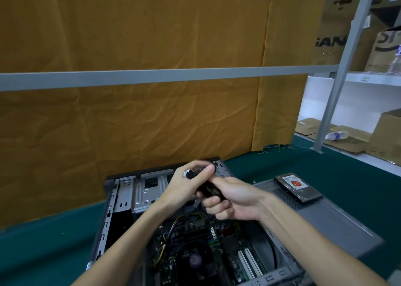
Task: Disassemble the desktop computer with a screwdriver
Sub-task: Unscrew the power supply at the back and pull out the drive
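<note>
Head view: a small black-and-silver part (pixel 208 184) is gripped by both hands (pixel 186 185) (pixel 230 198) above the opened grey metal computer case (pixel 121 198); a removed black hard drive (pixel 298 187) lies on its detached grey side panel (pixel 338 222), the green motherboard (pixel 217 248) remains installed.

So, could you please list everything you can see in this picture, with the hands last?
PC case: one, grey metal, open, on the mat, board and wires showing inside.
Side panel: one, grey, flat to the right of the case.
Hard drive: one, black with a white and red label, lying on the panel.
Black part: one, held above the case by both hands; too blurred to name.
Mat: one, green, under the case.
Cloth: orange, hung behind.
Boxes: several, brown, on the shelves at right.
Bottle: one, clear, lying on a low shelf.
Left hand: grips the part's far end.
Right hand: grips its near end.
</note>
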`<state>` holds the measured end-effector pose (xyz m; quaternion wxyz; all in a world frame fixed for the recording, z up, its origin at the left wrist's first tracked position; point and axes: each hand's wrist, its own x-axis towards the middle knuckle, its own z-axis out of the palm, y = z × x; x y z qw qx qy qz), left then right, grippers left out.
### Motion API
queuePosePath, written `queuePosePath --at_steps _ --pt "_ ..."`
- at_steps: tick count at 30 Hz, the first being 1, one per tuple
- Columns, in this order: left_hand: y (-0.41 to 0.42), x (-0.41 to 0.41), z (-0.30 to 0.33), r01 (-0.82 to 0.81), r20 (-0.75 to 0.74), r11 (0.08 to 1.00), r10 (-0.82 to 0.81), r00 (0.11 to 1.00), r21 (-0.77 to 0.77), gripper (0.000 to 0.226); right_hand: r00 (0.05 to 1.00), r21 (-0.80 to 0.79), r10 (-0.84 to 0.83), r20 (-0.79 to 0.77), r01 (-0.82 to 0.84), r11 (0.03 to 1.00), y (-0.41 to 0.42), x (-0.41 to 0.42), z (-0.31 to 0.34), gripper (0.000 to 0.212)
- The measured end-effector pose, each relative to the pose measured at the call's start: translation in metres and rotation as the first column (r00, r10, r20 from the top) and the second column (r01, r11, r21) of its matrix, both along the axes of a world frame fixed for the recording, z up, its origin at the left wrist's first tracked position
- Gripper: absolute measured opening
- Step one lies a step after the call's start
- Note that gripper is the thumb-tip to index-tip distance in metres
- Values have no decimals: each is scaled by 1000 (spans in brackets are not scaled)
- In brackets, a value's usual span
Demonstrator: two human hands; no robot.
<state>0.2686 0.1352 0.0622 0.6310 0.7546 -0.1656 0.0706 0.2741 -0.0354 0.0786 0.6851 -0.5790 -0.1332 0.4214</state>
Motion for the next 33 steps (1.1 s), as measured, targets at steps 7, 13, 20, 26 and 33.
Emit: queuePosePath --at_steps 7,13,20,26,33 --pt "2 -3 -5 -11 46 968 -1 999 250 64 989 135 135 -60 -126 983 -21 -2 -6 40" --pt "-3 7 -8 -37 -95 943 73 993 331 60 827 -354 123 549 97 930 -23 -10 -6 27" --pt "-8 -10 -2 -23 -37 949 36 999 313 84 944 -234 139 300 -69 970 -23 -8 2 28" --pt "-20 -18 4 -44 110 985 26 994 170 46 963 168 243 -114 -222 960 -40 -8 1 18" --pt "-24 -22 11 -115 274 968 51 960 224 41 973 -71 232 -15 -233 970 -32 -13 4 16"
